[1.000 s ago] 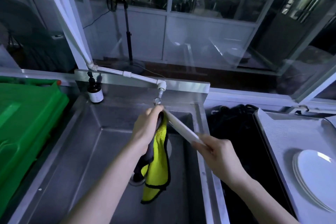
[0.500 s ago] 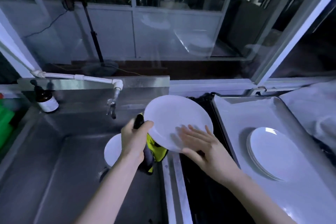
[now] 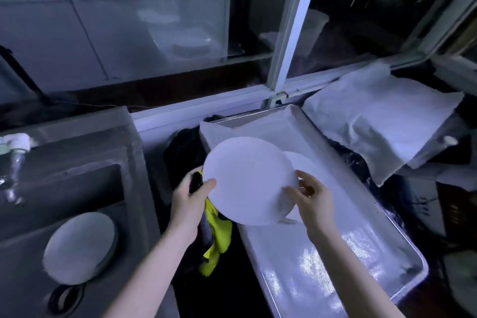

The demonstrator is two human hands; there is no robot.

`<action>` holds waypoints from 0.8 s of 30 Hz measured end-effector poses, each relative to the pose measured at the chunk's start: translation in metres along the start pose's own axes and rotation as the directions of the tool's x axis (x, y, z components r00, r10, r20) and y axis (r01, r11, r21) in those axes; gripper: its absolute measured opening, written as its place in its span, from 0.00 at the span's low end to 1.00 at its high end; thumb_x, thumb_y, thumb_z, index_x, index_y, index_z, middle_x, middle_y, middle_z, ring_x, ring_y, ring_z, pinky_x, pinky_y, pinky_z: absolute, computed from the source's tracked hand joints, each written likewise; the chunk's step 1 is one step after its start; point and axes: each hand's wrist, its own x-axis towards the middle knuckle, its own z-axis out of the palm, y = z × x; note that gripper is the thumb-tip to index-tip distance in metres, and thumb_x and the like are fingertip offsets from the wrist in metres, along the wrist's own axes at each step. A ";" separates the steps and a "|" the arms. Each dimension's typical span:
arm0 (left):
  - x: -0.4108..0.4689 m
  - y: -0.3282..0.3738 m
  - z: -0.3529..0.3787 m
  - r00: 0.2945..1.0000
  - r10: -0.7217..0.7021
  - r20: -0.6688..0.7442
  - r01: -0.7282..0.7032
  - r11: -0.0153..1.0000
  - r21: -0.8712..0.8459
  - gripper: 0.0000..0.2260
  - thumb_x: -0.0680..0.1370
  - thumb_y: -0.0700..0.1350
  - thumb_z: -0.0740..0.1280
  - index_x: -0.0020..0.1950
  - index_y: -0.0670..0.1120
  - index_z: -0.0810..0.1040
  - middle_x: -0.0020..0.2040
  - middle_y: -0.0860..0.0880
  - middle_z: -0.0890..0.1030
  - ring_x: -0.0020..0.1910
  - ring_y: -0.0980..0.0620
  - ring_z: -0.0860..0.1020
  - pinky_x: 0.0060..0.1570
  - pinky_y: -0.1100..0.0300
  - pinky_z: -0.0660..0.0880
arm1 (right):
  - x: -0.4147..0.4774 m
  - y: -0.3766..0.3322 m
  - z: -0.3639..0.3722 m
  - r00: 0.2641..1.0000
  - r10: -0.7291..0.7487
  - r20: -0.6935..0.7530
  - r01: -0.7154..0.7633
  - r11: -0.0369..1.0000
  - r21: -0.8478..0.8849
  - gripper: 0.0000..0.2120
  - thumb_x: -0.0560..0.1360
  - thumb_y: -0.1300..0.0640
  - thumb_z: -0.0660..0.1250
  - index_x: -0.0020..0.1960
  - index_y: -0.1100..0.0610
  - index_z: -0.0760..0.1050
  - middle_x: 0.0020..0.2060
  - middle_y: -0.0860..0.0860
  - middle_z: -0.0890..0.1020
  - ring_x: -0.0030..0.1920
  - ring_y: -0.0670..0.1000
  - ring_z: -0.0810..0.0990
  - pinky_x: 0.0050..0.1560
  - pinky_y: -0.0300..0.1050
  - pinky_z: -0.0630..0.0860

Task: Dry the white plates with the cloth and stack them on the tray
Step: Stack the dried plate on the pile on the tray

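Sink [image 3: 85, 178]: lay well to the left of the left hand's fingers, with work left in it.
Tray [image 3: 322, 266]: lay beneath and beyond the right hand's fingers, its lined bed bare on their near side.
Held plate [image 3: 247, 181]: hung in the air between the fingers of both hands, tilted, over the tray's left edge. Judging by that, the drying looked finished and the carry to the stack was the step in hand.
Stack of plates [image 3: 303, 162]: sat on the tray just beyond the right hand's fingers, mostly hidden behind the held plate. The next move likely called for levelling the held plate, centring it over the stack and setting it down softly so the rims met squarely.
Plate in the sink [image 3: 80, 248]: rested flat, far left of both hands' fingers and probably next to be dried.
Cloth [image 3: 219, 237]: yellow, dangled from under the left hand's fingers, below the held plate's left rim. It would need to come clear before the plate landed.
Left hand [image 3: 187, 204]: thumb clamped over the held plate's left rim, the other fingers tucked beneath with the cloth.
Right hand [image 3: 313, 199]: fingers [image 3: 293, 191] curled, pinching the held plate's right rim.
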 end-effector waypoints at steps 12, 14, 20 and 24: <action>0.052 -0.049 0.096 0.911 -0.096 0.401 -0.010 0.967 0.255 0.19 0.77 0.32 0.67 0.64 0.50 0.78 0.56 0.60 0.83 0.56 0.68 0.78 0.53 0.75 0.71 | 0.092 0.075 -0.058 0.975 0.175 -0.140 -0.170 0.984 0.046 0.18 0.70 0.69 0.73 0.48 0.46 0.81 0.27 0.50 0.74 0.31 0.48 0.72 0.41 0.44 0.70; 0.061 -0.056 0.101 0.898 -0.107 0.427 -0.035 0.949 0.313 0.21 0.77 0.31 0.67 0.63 0.53 0.77 0.55 0.65 0.82 0.55 0.72 0.77 0.51 0.77 0.69 | 0.099 0.085 -0.057 0.967 0.202 -0.155 -0.195 0.979 0.060 0.18 0.70 0.68 0.74 0.53 0.49 0.81 0.27 0.51 0.71 0.33 0.51 0.70 0.41 0.44 0.69; 0.069 -0.077 0.115 0.922 -0.112 0.371 -0.080 0.882 0.465 0.23 0.74 0.31 0.67 0.65 0.50 0.78 0.54 0.54 0.84 0.55 0.59 0.79 0.53 0.72 0.70 | 0.108 0.102 -0.054 0.967 0.169 -0.190 -0.168 0.986 0.019 0.18 0.68 0.68 0.74 0.51 0.48 0.81 0.31 0.48 0.75 0.34 0.49 0.73 0.41 0.45 0.71; 0.067 -0.082 0.121 0.931 -0.099 0.352 -0.103 0.853 0.512 0.20 0.69 0.41 0.66 0.59 0.57 0.77 0.47 0.45 0.83 0.49 0.52 0.79 0.53 0.64 0.72 | 0.111 0.111 -0.053 0.958 0.188 -0.217 -0.191 0.982 0.008 0.20 0.68 0.66 0.75 0.54 0.47 0.82 0.37 0.47 0.76 0.38 0.51 0.75 0.48 0.48 0.74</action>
